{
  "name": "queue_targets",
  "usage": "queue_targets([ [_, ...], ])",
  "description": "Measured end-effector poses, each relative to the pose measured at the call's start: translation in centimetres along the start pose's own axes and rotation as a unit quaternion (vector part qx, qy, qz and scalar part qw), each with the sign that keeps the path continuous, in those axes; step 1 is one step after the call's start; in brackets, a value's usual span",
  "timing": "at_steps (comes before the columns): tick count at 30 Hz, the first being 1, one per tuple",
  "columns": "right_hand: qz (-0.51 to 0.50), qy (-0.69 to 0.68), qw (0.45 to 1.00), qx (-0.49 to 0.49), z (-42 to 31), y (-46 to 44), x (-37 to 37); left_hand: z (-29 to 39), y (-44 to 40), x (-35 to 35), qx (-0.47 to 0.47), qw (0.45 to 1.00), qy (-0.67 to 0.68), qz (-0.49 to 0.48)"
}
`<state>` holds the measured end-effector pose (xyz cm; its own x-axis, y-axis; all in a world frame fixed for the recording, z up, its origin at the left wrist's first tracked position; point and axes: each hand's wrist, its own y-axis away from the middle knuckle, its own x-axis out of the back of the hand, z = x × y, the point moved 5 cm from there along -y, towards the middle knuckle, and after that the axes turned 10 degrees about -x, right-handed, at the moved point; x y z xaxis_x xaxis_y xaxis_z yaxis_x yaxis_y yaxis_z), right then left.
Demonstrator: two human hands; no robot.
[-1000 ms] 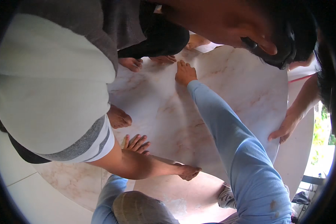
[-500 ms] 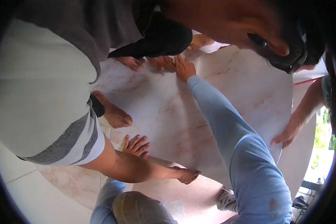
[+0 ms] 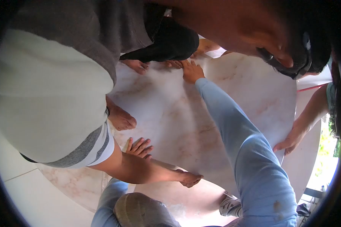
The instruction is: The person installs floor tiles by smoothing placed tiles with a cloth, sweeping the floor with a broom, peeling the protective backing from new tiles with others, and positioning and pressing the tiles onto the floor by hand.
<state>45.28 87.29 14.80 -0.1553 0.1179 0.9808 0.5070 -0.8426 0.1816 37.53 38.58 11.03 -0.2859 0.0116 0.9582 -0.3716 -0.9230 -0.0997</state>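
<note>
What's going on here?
Several people have their hands on a large marble-patterned sheet. The camera wearer, in blue sleeves, has the left hand spread on it near the edge closest to them, and the right hand reaching across to the far part. A co-worker's hand is at the near edge, another person's hand at the right edge. The sheet's surface looks uneven, not fully flat.
</note>
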Motion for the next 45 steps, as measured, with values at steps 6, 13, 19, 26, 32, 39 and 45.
queue_targets([
  [6,0.125,-0.063,0.99,0.003,-1.1,3.2,-3.7,-0.1,0.2,0.1,0.004,1.0,-0.009,0.028],
  [13,0.142,-0.12,0.982,-0.038,-6.1,10.4,-4.1,-0.3,0.0,-0.2,-0.002,1.0,0.006,0.005],
  [19,0.077,-0.089,0.993,-0.022,-9.1,16.3,-3.5,0.0,-0.3,0.1,-0.02,0.999,-0.04,0.001],
  [26,0.019,-0.113,0.993,0.023,-12.0,25.1,-3.8,0.3,-0.2,0.5,-0.056,0.988,-0.144,0.01],
  [32,-0.01,-0.125,0.986,0.114,-12.2,30.9,-4.2,-0.1,0.0,0.5,-0.072,0.979,-0.189,0.002],
  [39,-0.287,-0.111,0.946,0.101,-12.4,26.2,-0.9,-0.4,-0.1,0.2,-0.057,0.989,-0.127,0.052],
  [45,0.175,-0.171,0.969,-0.027,-10.2,19.1,-3.7,-0.9,0.3,-0.7,-0.029,0.996,-0.014,0.079],
])
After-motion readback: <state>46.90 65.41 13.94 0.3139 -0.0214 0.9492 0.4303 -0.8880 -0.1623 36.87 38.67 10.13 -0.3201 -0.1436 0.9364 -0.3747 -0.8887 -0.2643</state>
